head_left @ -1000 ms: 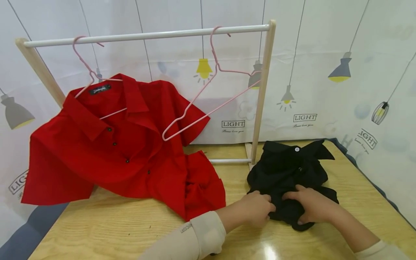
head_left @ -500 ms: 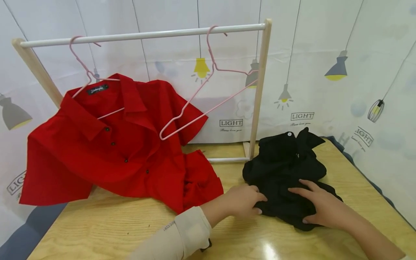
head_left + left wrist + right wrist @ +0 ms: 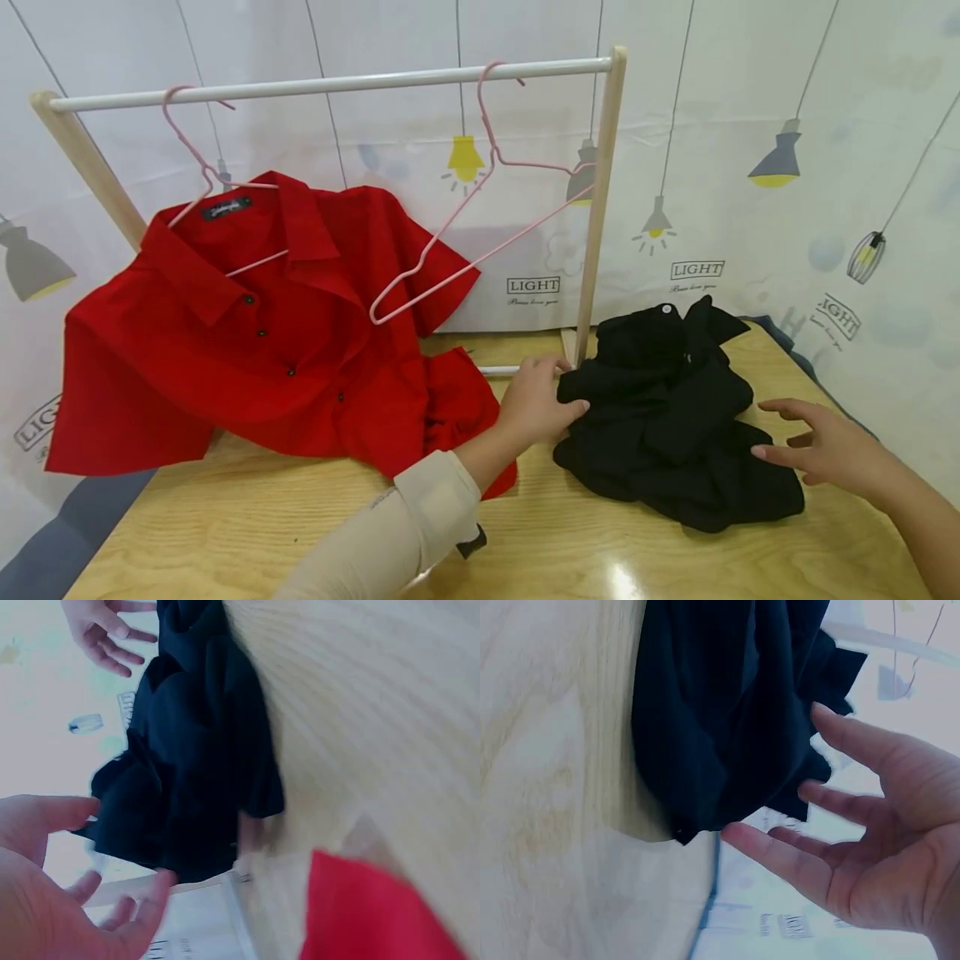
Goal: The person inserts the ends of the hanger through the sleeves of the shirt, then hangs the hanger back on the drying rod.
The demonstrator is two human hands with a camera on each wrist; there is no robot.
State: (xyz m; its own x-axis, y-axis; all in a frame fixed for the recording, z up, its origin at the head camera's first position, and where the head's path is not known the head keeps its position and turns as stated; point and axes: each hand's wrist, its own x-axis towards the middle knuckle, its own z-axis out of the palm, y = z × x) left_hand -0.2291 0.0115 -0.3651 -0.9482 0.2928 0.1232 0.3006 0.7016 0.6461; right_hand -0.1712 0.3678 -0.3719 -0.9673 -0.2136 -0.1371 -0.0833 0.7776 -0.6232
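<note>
beige sleeve [image 3: 360, 546], broad turned-up cuff [image 3: 442, 507]

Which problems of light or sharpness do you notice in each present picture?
Head view: glare on the table near the bottom; left wrist view: red shirt blurred, backdrop washed out; right wrist view: bluish tint, soft shadow beside the black shirt.

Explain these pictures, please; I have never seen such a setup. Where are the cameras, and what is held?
No machine works here, only a person's bare left hand and right hand. A camera on the head takes the wide view; one on each wrist takes the closer views. A black garment lies crumpled on the wooden table. The hands are at its sides, fingers spread, holding nothing; whether they touch it is unclear. A rack bears two pink hangers, one bare, one with a red shirt.
</note>
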